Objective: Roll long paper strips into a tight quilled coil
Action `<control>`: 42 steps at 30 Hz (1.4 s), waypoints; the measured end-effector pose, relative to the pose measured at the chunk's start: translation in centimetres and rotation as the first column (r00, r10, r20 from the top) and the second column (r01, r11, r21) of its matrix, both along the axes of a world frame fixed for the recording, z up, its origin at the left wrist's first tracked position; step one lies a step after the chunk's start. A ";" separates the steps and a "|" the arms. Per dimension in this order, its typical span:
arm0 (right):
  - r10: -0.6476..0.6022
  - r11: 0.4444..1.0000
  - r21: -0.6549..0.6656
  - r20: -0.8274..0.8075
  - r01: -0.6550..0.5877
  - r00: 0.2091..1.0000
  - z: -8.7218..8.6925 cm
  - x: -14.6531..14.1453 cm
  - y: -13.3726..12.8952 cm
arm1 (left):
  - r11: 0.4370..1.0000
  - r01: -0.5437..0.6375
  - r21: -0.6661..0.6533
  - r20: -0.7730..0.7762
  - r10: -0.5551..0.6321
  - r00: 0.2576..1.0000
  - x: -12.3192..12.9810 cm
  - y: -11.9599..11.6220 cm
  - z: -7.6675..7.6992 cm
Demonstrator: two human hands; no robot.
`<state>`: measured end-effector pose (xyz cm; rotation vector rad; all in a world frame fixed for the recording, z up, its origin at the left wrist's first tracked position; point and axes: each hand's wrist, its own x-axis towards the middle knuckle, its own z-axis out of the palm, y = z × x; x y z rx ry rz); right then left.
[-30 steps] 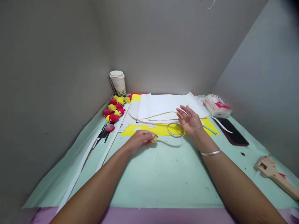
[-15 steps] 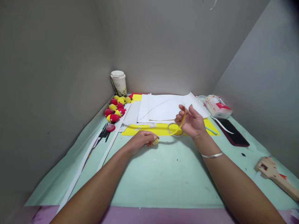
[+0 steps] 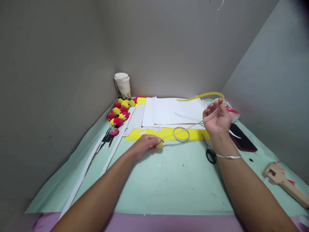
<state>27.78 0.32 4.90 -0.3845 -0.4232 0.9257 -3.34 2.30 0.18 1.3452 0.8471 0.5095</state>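
Note:
My left hand (image 3: 147, 144) is closed on a small yellow roll (image 3: 159, 144) just above the mint-green cover. From the roll a thin pale strip (image 3: 193, 125) runs up to the right. It passes over a round ring (image 3: 181, 134) that lies partly on yellow paper. My right hand (image 3: 217, 117) is raised palm up, its fingers curled and pinched on the strip. Beyond those fingertips the strip shows its yellow face (image 3: 207, 94) and arcs back left over the white sheets (image 3: 169, 111).
Black-handled scissors (image 3: 210, 154) lie beside my right forearm. A phone (image 3: 242, 138) and a glue gun (image 3: 283, 182) are at the right. Several red and yellow pieces (image 3: 118, 121) and a lidded cup (image 3: 123, 85) stand back left. Long white strips (image 3: 82, 177) lie at left.
My right hand has moved right and slightly up, drawing the strip out longer between the hands. The scissors have come into view. My left hand has stayed nearly still.

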 end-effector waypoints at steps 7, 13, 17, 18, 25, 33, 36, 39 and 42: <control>-0.106 0.824 -0.402 0.584 0.400 0.805 -2.9 0.0 1.9 | 0.998 -0.027 -0.063 0.068 0.032 0.997 -0.1 0.2 -0.6; -0.190 0.657 -0.218 0.878 0.722 0.439 -3.6 -1.7 1.5 | 0.981 -0.095 -0.170 0.148 0.121 0.982 0.0 0.4 -0.5; -0.420 0.617 0.167 0.896 0.769 0.142 -1.9 -4.9 -0.5 | 0.951 -0.167 -0.261 0.207 0.224 0.952 0.1 0.5 -0.4; -0.449 0.632 0.246 0.889 0.735 0.089 -1.7 -5.9 -1.0 | 0.940 -0.184 -0.287 0.220 0.252 0.943 0.2 0.5 -0.4; -0.331 0.930 0.360 0.908 0.076 -0.256 -3.4 -11.7 -3.0 | 0.894 -0.227 -0.387 0.324 0.363 0.874 0.3 0.7 -0.6; -0.177 0.972 0.217 0.929 0.092 -0.325 -5.3 -12.5 -1.5 | 0.875 -0.248 -0.417 0.327 0.398 0.857 0.4 0.7 -0.5; -0.149 0.983 0.174 0.949 0.067 -0.279 -5.5 -12.9 -1.6 | 0.890 -0.227 -0.396 0.339 0.372 0.864 0.4 0.7 -0.6; -0.125 0.988 0.143 0.959 0.056 -0.256 -5.5 -13.5 -1.8 | 0.902 -0.205 -0.381 0.354 0.347 0.869 0.4 0.7 -0.7; -0.107 0.990 0.125 0.965 0.061 -0.240 -5.5 -13.7 -1.8 | 0.904 -0.198 -0.378 0.354 0.339 0.871 0.4 0.7 -0.8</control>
